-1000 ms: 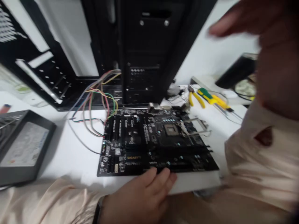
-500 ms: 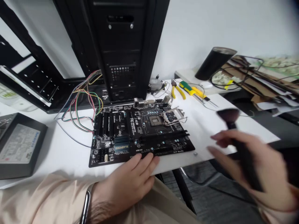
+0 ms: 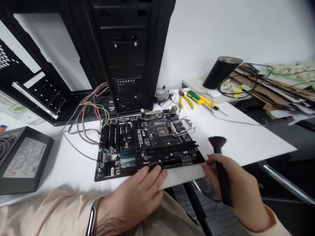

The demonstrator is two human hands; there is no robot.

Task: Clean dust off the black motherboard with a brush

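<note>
A black GIGABYTE motherboard [image 3: 152, 144] lies flat on the white table, its socket frame lifted over the board's right part. My left hand [image 3: 141, 190] rests at the board's front edge, fingers extended and touching the edge, holding nothing. To the right of the board, my right hand [image 3: 233, 186] grips a black-handled brush [image 3: 222, 177]. The brush's dark bristles point up, apart from the board. Fingertips of that hand are close to the board's front right corner.
Behind the board stands a black computer case [image 3: 128, 62] with coloured wires [image 3: 85, 121]. A power supply [image 3: 27, 160] sits at left. Pliers [image 3: 185, 100], screwdrivers [image 3: 204, 101], a black cylinder [image 3: 220, 72] and stacked cardboard [image 3: 278, 88] are at back right.
My right hand has moved left with the brush, closer to the board's front right corner. My left hand stays at the front edge. The camera view has shifted slightly.
</note>
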